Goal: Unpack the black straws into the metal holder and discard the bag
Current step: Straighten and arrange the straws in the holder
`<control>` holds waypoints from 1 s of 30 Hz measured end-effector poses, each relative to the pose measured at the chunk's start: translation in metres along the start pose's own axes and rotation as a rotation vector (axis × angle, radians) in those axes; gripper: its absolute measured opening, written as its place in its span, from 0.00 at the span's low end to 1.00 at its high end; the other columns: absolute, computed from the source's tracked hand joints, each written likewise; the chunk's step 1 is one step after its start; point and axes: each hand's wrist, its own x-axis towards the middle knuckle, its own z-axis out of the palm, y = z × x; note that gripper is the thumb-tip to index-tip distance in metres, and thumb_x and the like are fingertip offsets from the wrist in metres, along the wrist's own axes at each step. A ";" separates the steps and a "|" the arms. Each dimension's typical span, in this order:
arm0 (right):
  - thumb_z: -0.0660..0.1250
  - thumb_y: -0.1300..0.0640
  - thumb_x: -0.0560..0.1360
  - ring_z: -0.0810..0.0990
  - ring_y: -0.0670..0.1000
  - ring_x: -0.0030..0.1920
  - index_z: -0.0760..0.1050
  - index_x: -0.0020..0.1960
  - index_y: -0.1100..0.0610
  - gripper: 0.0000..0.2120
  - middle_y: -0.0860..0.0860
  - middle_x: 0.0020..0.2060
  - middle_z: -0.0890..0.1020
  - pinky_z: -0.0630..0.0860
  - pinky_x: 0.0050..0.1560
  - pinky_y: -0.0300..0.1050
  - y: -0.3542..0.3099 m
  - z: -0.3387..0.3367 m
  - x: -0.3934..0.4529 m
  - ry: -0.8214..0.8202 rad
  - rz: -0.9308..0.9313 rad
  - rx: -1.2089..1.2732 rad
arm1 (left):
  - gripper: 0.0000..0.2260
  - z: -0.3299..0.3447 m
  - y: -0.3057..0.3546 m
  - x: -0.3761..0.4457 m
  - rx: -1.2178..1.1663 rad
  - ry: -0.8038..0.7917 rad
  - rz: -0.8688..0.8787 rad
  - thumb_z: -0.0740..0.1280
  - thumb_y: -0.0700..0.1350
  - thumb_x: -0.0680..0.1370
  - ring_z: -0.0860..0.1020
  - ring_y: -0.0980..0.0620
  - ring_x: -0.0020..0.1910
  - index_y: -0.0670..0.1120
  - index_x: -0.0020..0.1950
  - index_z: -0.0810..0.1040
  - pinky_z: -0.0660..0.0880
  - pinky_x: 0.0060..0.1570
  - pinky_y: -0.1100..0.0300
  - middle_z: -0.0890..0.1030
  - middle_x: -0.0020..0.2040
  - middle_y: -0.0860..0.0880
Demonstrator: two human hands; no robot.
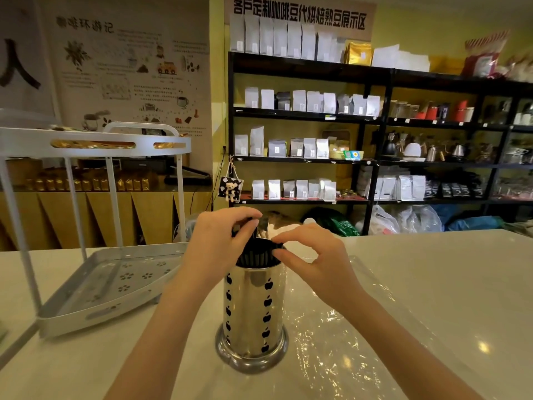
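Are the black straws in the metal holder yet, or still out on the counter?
In. The black straws stand bunched in the upright metal holder, tips above its rim, with both hands at the bundle's top.
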 end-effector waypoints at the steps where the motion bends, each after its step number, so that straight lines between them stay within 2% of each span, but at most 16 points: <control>1: 0.68 0.51 0.70 0.78 0.45 0.46 0.81 0.49 0.52 0.09 0.43 0.43 0.83 0.76 0.49 0.49 0.000 -0.001 0.001 0.004 -0.019 -0.013 | 0.10 -0.001 0.001 0.000 0.022 -0.030 0.001 0.65 0.42 0.74 0.75 0.59 0.46 0.46 0.54 0.80 0.68 0.46 0.74 0.83 0.49 0.49; 4: 0.68 0.52 0.70 0.77 0.43 0.46 0.81 0.48 0.53 0.09 0.46 0.42 0.84 0.76 0.49 0.47 -0.002 -0.003 0.003 0.016 -0.058 -0.040 | 0.10 -0.003 0.002 0.001 0.064 -0.166 0.016 0.63 0.45 0.75 0.76 0.55 0.53 0.47 0.53 0.80 0.69 0.54 0.64 0.82 0.52 0.50; 7: 0.70 0.55 0.69 0.76 0.43 0.48 0.82 0.46 0.53 0.07 0.43 0.42 0.82 0.76 0.49 0.44 -0.008 -0.007 0.009 0.027 -0.065 -0.030 | 0.13 -0.007 0.003 0.001 0.048 -0.272 0.035 0.60 0.52 0.75 0.74 0.57 0.55 0.50 0.48 0.83 0.69 0.58 0.59 0.82 0.51 0.54; 10: 0.71 0.58 0.69 0.78 0.45 0.43 0.81 0.45 0.52 0.05 0.43 0.38 0.82 0.76 0.45 0.37 -0.019 -0.018 0.024 0.009 -0.019 0.059 | 0.18 -0.010 0.004 0.001 -0.015 -0.274 0.006 0.56 0.57 0.74 0.72 0.59 0.57 0.51 0.49 0.82 0.68 0.61 0.57 0.80 0.53 0.57; 13: 0.69 0.61 0.71 0.80 0.42 0.42 0.78 0.47 0.52 0.07 0.41 0.38 0.80 0.75 0.45 0.30 -0.035 -0.036 0.050 0.002 0.008 0.114 | 0.14 -0.011 0.008 0.001 -0.109 -0.248 -0.020 0.58 0.53 0.76 0.70 0.62 0.57 0.53 0.54 0.79 0.66 0.60 0.61 0.75 0.54 0.60; 16: 0.67 0.60 0.73 0.81 0.43 0.43 0.77 0.47 0.51 0.06 0.42 0.40 0.81 0.77 0.50 0.34 -0.055 -0.059 0.077 0.062 -0.052 0.132 | 0.19 -0.012 0.012 0.000 -0.162 -0.293 -0.029 0.59 0.57 0.73 0.68 0.64 0.59 0.55 0.61 0.74 0.64 0.60 0.64 0.72 0.56 0.62; 18: 0.67 0.61 0.73 0.82 0.44 0.43 0.77 0.47 0.52 0.06 0.44 0.40 0.82 0.78 0.50 0.37 -0.066 -0.073 0.092 0.114 -0.085 0.179 | 0.24 -0.011 0.014 -0.001 -0.187 -0.308 -0.017 0.59 0.62 0.68 0.69 0.64 0.59 0.58 0.62 0.71 0.67 0.59 0.63 0.72 0.56 0.64; 19: 0.67 0.62 0.73 0.83 0.45 0.43 0.78 0.47 0.53 0.06 0.46 0.41 0.82 0.79 0.50 0.38 -0.071 -0.079 0.098 0.142 -0.087 0.216 | 0.23 -0.009 0.016 -0.002 -0.192 -0.298 -0.002 0.61 0.62 0.68 0.70 0.65 0.57 0.59 0.62 0.71 0.69 0.58 0.63 0.73 0.55 0.66; 21: 0.67 0.63 0.73 0.83 0.46 0.42 0.78 0.47 0.55 0.05 0.49 0.41 0.83 0.79 0.48 0.40 -0.074 -0.090 0.108 0.220 -0.085 0.292 | 0.21 -0.006 0.020 -0.002 -0.189 -0.247 0.027 0.66 0.55 0.70 0.72 0.66 0.53 0.60 0.62 0.70 0.70 0.56 0.64 0.74 0.51 0.68; 24: 0.66 0.63 0.73 0.83 0.45 0.40 0.78 0.46 0.56 0.05 0.49 0.39 0.83 0.79 0.46 0.37 -0.068 -0.098 0.112 0.363 -0.005 0.385 | 0.20 0.000 0.020 -0.003 -0.131 -0.101 0.083 0.68 0.48 0.71 0.72 0.71 0.45 0.59 0.61 0.68 0.71 0.49 0.73 0.72 0.45 0.68; 26: 0.65 0.63 0.74 0.83 0.44 0.40 0.78 0.47 0.57 0.05 0.48 0.38 0.83 0.79 0.45 0.36 -0.057 -0.098 0.109 0.421 0.104 0.458 | 0.15 0.002 0.017 -0.003 -0.098 0.062 0.143 0.70 0.45 0.70 0.75 0.66 0.41 0.54 0.56 0.74 0.73 0.44 0.75 0.74 0.39 0.65; 28: 0.65 0.63 0.74 0.83 0.46 0.41 0.78 0.45 0.55 0.05 0.48 0.36 0.84 0.79 0.47 0.39 -0.044 -0.096 0.104 0.467 0.236 0.550 | 0.10 -0.001 0.015 -0.002 -0.144 0.202 0.083 0.70 0.47 0.69 0.77 0.60 0.37 0.51 0.49 0.76 0.74 0.40 0.73 0.75 0.35 0.61; 30: 0.64 0.63 0.75 0.82 0.48 0.42 0.78 0.44 0.54 0.06 0.49 0.37 0.83 0.79 0.49 0.40 -0.031 -0.093 0.097 0.498 0.367 0.642 | 0.10 -0.008 0.012 0.000 -0.189 0.257 -0.009 0.70 0.48 0.68 0.77 0.58 0.33 0.52 0.48 0.75 0.75 0.37 0.70 0.76 0.33 0.59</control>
